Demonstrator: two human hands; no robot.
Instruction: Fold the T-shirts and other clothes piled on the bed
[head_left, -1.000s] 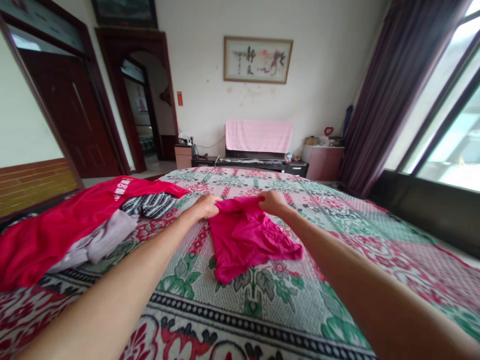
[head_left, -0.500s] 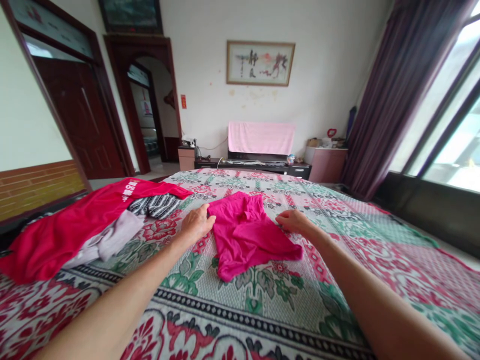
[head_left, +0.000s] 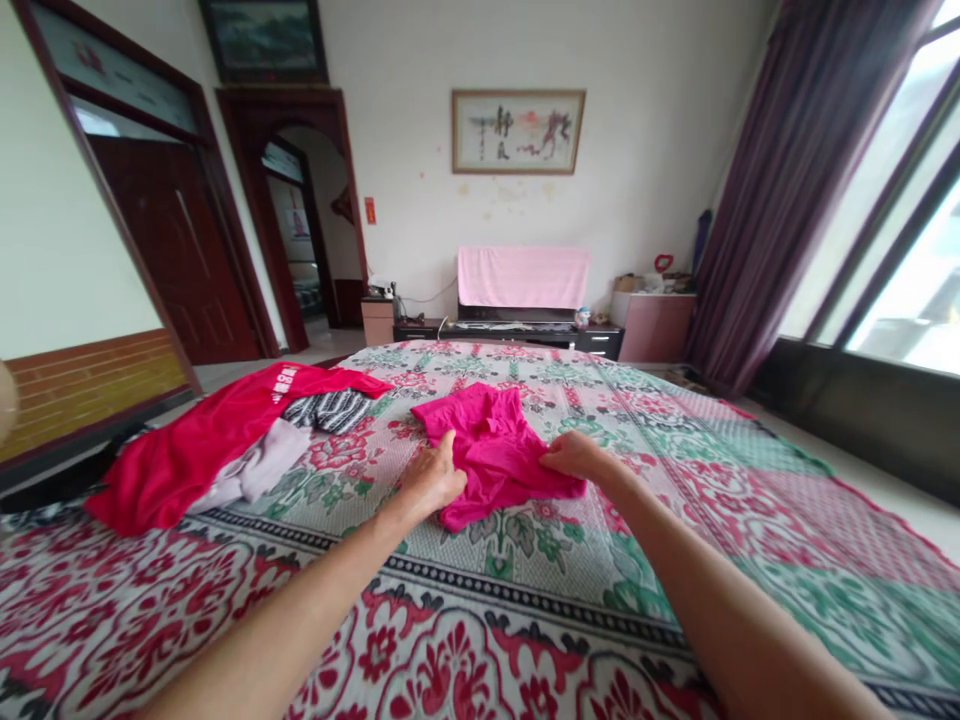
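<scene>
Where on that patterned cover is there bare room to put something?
The widest patch of cover: from the right hand toward the curtain. A narrower strip runs between the left hand and the pale cloth. Crowded: the middle, with the pink cloth, and the left, with the red cloth.

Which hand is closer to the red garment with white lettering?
Left. The left hand is right of the red garment, at the left side of the pink garment; the right hand is farther off, at the pink one's right side.
</scene>
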